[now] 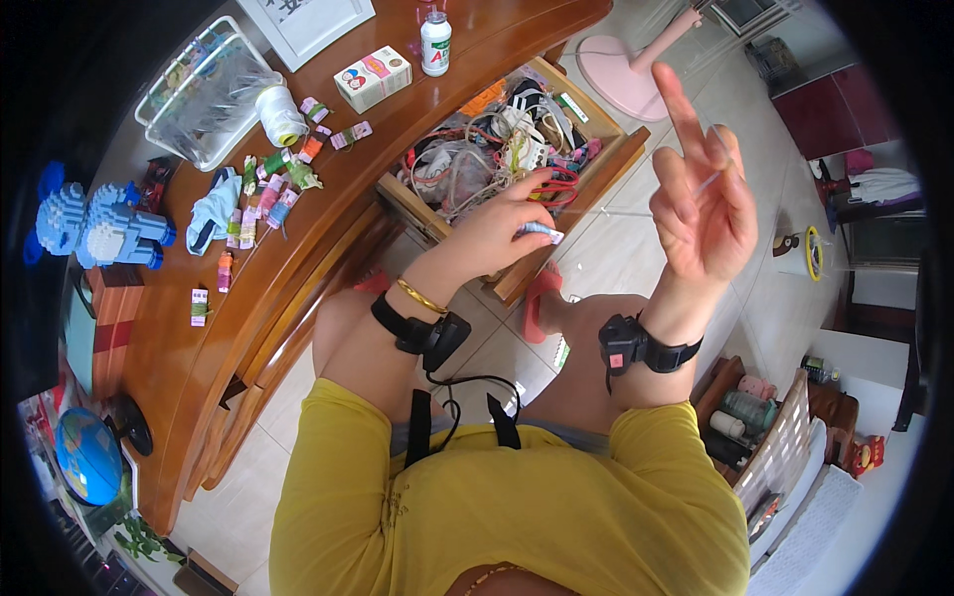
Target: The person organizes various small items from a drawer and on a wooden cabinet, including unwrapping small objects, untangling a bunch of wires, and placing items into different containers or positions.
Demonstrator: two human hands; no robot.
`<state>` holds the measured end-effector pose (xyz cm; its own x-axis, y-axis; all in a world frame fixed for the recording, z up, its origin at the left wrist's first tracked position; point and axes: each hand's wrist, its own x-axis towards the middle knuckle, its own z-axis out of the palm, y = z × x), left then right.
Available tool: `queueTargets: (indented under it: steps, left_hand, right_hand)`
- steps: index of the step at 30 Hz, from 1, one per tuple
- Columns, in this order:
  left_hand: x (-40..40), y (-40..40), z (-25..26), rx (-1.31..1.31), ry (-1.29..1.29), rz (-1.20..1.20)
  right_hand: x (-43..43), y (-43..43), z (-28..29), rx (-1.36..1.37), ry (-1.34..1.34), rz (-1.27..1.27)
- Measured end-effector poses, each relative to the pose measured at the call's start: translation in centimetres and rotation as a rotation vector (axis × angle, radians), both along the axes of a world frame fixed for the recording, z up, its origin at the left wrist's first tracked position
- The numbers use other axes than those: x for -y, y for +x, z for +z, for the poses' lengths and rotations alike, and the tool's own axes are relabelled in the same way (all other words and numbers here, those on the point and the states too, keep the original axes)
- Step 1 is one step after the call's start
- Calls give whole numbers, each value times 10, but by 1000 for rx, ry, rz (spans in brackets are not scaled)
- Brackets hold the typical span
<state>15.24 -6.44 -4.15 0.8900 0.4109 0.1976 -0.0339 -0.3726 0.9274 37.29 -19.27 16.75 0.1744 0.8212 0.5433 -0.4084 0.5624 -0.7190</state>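
Observation:
My left hand (501,227) is over the front of an open drawer (615,173), closed on a small thread card (540,231) wound with light blue thread. My right hand (700,201) is raised to the right of the drawer, palm up, with the index finger stretched out and a thin pale strand between its thumb and fingers. Tangled cords and small items (477,160) fill the drawer, and a red cord coil (557,186) lies by my left fingertips. On the wooden desk (328,208) lie several wound thread cards (268,195) and a white thread spool (281,115).
A white wire basket (201,153), a small carton (373,78) and a white bottle (436,43) stand on the desk, near a blue block figure (100,223). A pink round stand base (618,78) is on the floor beyond the drawer.

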Motion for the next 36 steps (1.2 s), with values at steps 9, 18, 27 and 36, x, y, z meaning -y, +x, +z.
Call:
queueTargets:
  steps: [9,18,27,36]
  left_hand:
    - [-9,-2,-57,-173,256,-30]
    - [-72,-32,-42,-63,369,459]
    - [-91,-49,-50,-169,415,677]
    - [-108,-56,-56,-304,420,696]
  right_hand:
    - [36,16,30,-23,107,114]
    - [98,81,44,-180,109,59]
    - [141,117,43,-173,138,-71]
    - [194,138,64,-119,157,-226]
